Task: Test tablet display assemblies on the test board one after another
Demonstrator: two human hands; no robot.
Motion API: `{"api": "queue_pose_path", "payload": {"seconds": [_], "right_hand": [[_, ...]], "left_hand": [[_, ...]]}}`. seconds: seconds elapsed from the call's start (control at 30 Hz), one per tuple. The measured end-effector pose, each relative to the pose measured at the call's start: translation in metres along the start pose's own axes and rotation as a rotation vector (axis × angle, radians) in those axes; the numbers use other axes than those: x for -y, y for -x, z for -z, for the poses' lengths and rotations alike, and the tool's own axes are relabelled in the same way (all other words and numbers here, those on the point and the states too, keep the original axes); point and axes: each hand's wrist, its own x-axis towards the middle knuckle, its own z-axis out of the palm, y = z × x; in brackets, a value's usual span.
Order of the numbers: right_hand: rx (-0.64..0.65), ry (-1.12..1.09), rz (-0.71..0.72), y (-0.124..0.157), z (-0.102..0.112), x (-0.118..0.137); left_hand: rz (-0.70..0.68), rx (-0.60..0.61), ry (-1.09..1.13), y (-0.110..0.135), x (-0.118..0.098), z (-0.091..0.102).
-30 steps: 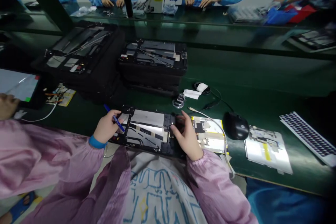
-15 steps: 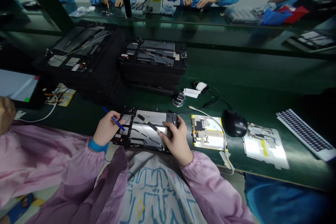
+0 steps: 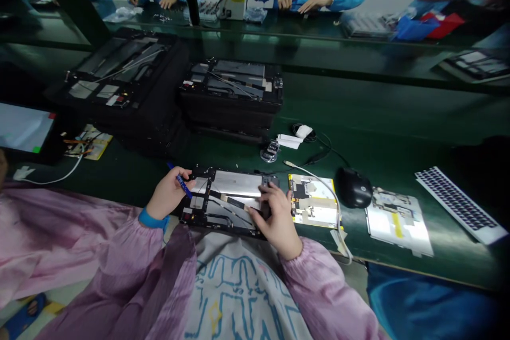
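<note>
An opened tablet, back cover off, lies at the near edge of the green bench in front of me. My left hand is closed round a blue pen and rests on the tablet's left edge. My right hand lies on the tablet's right end, its fingers bent and pinching a thin flat strip that runs across the tablet's inside. Both arms wear pink sleeves; a blue band circles my left wrist.
Two stacks of open tablets sit behind. A yellow-edged board, white cable, black mouse, silver panel and keyboard lie to the right. A lit screen stands left. People in blue coats work at the far bench.
My right hand slid from the tablet's right end towards its middle and took hold of the flat strip. The tablet shifted slightly. The left hand with the pen stayed in place.
</note>
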Motion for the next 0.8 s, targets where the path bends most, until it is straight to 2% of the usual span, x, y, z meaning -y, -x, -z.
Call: {"api": "queue_pose_path", "payload": {"seconds": [0.07,0.23,0.33,0.43,0.57,0.8], "right_hand": [[0.053,0.007,0.023,-0.004,0.002,0.001],[0.092,0.066,0.025,-0.012,0.005,0.003],[0.093,0.071,0.038,-0.013,0.004,0.005],[0.077,0.075,0.055,-0.011,0.002,0.006],[0.086,0.126,0.072,-0.008,0.002,0.006],[0.15,0.175,0.102,-0.01,0.007,0.007]], "left_hand": [[0.02,0.007,0.035,0.0,-0.003,0.002],[0.076,0.025,0.124,-0.001,-0.009,0.007],[0.136,0.041,0.23,-0.006,-0.006,0.009],[0.179,0.004,0.322,-0.01,0.0,0.006],[0.086,-0.051,0.253,-0.011,-0.002,0.001],[-0.015,0.041,0.027,-0.004,-0.018,0.002]]}}
